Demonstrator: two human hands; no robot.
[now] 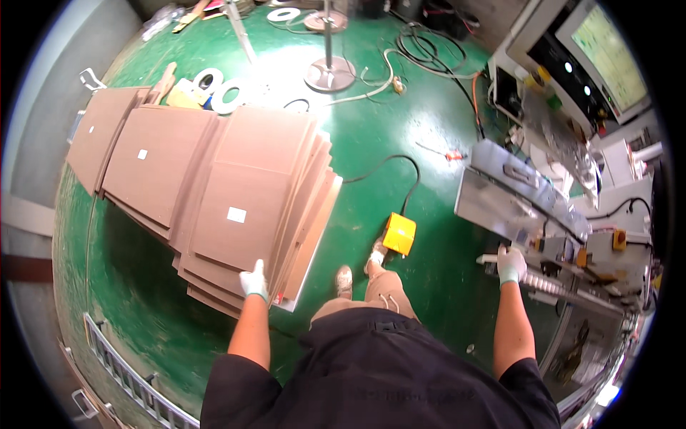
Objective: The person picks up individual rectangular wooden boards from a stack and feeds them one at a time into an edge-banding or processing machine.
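My left hand (pixel 254 280), in a white glove, is at the near edge of a stack of brown flat boards (pixel 246 193). One finger points away from me and the hand looks open; whether it presses on the top board I cannot tell. My right hand (pixel 511 264), also gloved, is at the front of a machine, beside a pale ribbed rail (pixel 541 283). Its fingers look curled, and what they hold, if anything, is hidden. A grey metal housing (pixel 511 171) with a handle rises just beyond this hand.
A yellow foot pedal (pixel 399 234) with a black cable sits by my shoes. More brown board stacks (pixel 157 154) stand to the left. Tape rolls (pixel 227 96), a round-based stand (pixel 329 74) and hoses (pixel 429 53) are farther off. A screen (pixel 607 61) is at the upper right, a metal rack (pixel 136 382) at the lower left.
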